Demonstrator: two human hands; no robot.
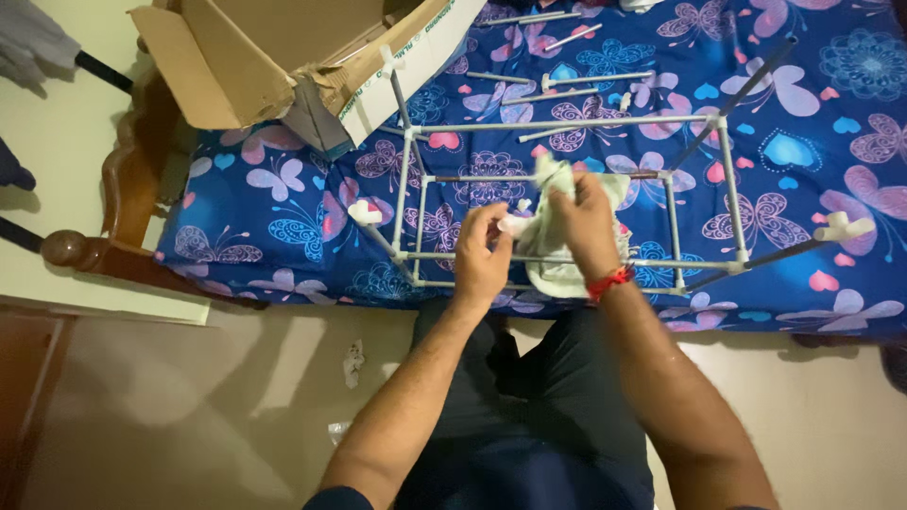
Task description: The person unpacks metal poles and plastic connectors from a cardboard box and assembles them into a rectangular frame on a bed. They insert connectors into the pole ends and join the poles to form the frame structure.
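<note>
I am looking through 1 camera only, worn on the person's head and pointing steeply down past the chest and dark trousers. It is facing the bed's edge, where the blue butterfly-print bedsheet is filling the upper half of the picture and the pale floor is taking up the lower half. The view is sitting close: both forearms are running up from the bottom edge, and the left hand and right hand are landing near the centre, over the white rod frame. The cardboard box is marking the top-left corner. No 2nd view is sharing this scene.
</note>
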